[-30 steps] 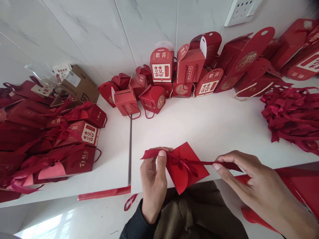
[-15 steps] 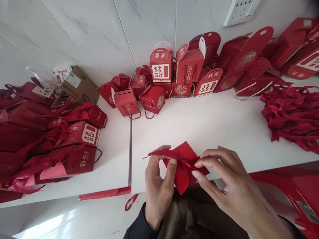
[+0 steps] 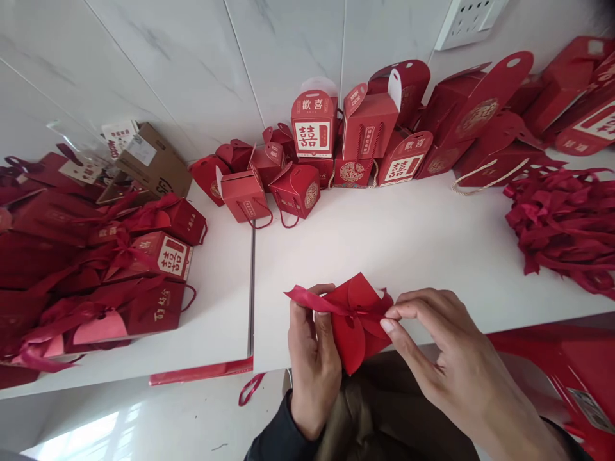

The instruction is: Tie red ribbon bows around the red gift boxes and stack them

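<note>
A small red gift box (image 3: 348, 342) with petal-shaped top flaps is held close to the table's front edge. Around it runs a dark red ribbon (image 3: 306, 299), knotted over the middle of the top, with one tail sticking out to the left. My left hand (image 3: 314, 368) grips the box's left side, thumb in front and fingers behind, where the ribbon tail passes over. At the box's right side, thumb and index finger of my right hand (image 3: 444, 342) pinch the ribbon. The box's underside is hidden.
Ribbon-tied red boxes (image 3: 158, 307) are piled at the left, before a brown carton (image 3: 158, 160). Untied red boxes (image 3: 295, 192) line the wall. A heap of loose ribbons (image 3: 562, 224) lies at the right, above a red stool (image 3: 552, 358). A seam (image 3: 252, 288) divides the white tabletop.
My left hand has shifted slightly right, and the left ribbon tail now lies flatter and broader. My right finger and thumb have closed together on the ribbon and moved slightly right.
</note>
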Available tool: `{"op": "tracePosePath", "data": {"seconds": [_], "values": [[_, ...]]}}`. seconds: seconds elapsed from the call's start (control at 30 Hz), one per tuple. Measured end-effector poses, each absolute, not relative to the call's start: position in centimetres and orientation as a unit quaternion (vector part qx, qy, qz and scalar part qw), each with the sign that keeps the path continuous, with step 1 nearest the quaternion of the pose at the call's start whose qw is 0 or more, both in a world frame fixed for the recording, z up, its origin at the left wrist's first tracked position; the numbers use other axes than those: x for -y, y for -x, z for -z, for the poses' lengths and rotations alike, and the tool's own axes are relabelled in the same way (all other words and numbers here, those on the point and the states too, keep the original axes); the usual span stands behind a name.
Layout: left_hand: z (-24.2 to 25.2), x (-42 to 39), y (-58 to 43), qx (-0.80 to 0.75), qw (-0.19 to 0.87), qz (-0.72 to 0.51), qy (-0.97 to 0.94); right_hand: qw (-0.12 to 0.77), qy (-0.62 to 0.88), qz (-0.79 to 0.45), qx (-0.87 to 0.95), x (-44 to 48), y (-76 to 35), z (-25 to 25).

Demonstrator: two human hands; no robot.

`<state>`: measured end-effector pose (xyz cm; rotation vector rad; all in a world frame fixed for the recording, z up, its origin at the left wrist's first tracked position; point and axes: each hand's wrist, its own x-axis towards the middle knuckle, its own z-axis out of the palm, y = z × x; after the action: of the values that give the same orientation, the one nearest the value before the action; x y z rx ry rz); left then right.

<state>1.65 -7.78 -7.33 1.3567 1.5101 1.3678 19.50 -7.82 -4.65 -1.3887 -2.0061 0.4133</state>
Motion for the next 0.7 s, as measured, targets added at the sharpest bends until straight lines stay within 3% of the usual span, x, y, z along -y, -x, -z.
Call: {"op": "tracePosePath", "data": {"seconds": [0.23, 0.43, 0.7], "values": [[7.7, 8.0, -1.8, -0.582, 0.356, -0.551, -0.481, 0.315, 0.529, -0.147, 0.774, 7.7, -20.1, 4.4], [6.8, 8.1, -0.4, -0.554, 0.453, -0.537, -0.447, 0.310, 0.572, -0.224, 0.726, 8.0, -20.9, 4.2], [8.5, 11.5, -0.1, -0.542, 0.424, -0.532, -0.494, 0.330, 0.617, -0.256, 0.667, 8.0, -21.8, 5.2]]}}
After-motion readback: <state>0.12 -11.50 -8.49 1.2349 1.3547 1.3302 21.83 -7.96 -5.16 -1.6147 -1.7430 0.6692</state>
